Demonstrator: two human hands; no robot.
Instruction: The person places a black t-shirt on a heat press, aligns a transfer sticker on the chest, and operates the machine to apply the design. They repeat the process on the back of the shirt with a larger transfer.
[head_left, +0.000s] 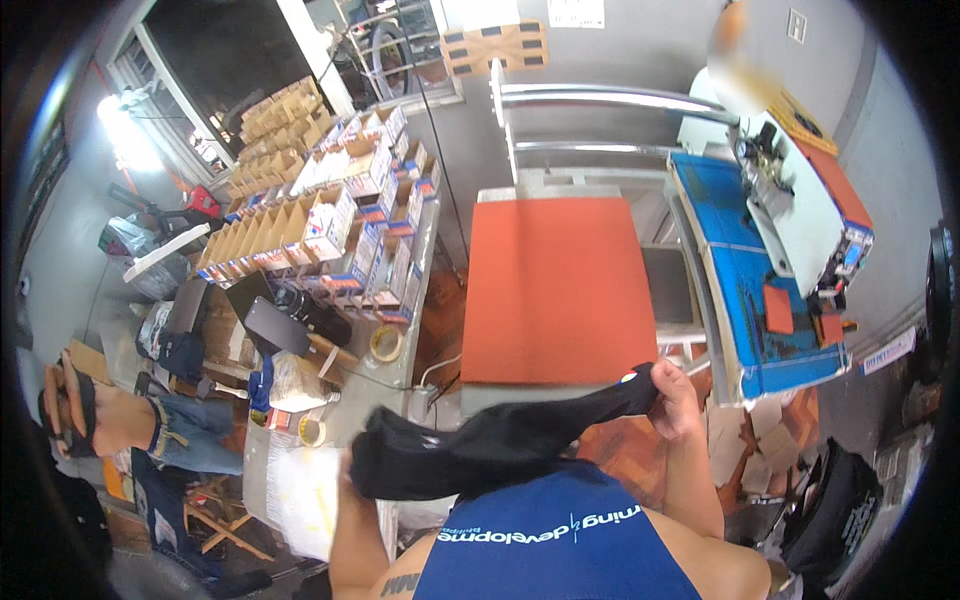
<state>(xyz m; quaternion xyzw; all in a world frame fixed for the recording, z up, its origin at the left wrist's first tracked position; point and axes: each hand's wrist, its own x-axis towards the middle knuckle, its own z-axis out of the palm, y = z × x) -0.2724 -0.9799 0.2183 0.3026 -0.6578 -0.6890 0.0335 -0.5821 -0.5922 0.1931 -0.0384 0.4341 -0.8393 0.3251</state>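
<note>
Head view (twelve o'clock is the upper edge; directions are taken from the cloth). The black cloth (480, 450) is positioned low in the view, raised in front of the wearer's blue top (555, 550) and extended lengthwise between both hands. The right hand (677, 400), at three o'clock, is closed, thumb and fingers pinching the narrow end of the cloth. The left hand (347, 468), at nine o'clock, is located at the broad, bunched end; the cloth covers most of it, so how far its fingers close cannot be told. An orange-red board (560, 285) lies at one o'clock, near the cloth. A blue panel (718, 215), with a white machine (805, 205) at its far side, is located at two o'clock. Open cardboard boxes (285, 235) are stacked between ten and eleven o'clock. Another person (125, 415) is at nine o'clock, well apart from the cloth.
</note>
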